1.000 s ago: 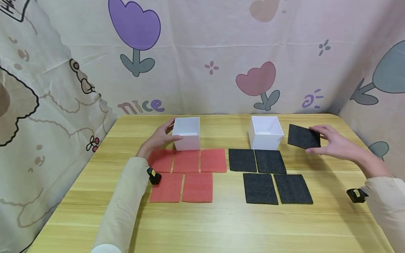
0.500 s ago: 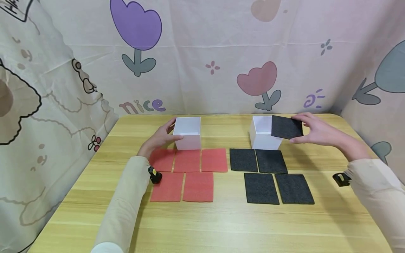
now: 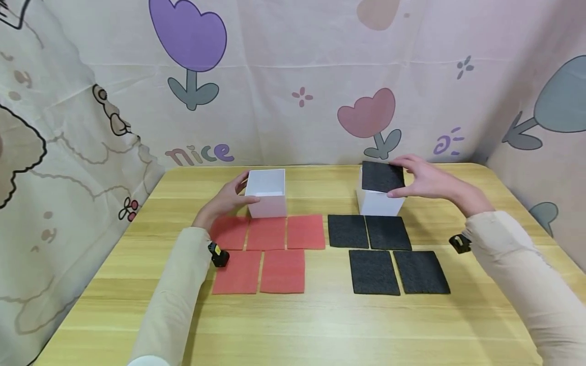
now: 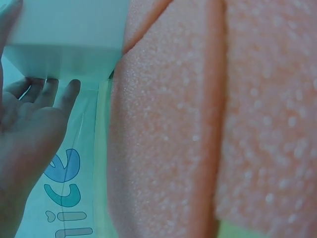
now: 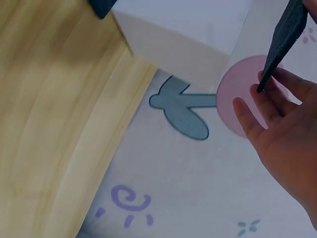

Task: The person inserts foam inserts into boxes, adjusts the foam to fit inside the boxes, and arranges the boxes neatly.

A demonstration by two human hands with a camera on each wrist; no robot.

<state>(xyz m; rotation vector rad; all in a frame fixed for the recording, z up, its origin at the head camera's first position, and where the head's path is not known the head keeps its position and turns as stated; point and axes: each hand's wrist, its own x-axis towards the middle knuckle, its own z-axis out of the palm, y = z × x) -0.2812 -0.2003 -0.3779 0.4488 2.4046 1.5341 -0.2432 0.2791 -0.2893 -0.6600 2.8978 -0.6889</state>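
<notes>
pale wooden table (image 3: 334,325), grain running side to side, soft sheen on near part. pale back cloth (image 3: 270,30) just beyond far edge, lightly creased, printed with purple tulip (image 3: 194,38), pink tulip (image 3: 371,114), word "nice" (image 3: 208,153), purple swirl (image 3: 442,145). left cloth (image 3: 73,213) wrinkled, cherries (image 3: 132,215) low down. right cloth (image 3: 508,178) bears grey-blue flower (image 3: 563,99). far right corner shaded.

Before me, soft, bright light pales to a sheen on the table (image 3: 329,325); a faint shadow lies below the right sleeve (image 3: 517,264); pink tinges the left white box (image 3: 268,207); the left wrist view is teal-tinted, blurry.
</notes>
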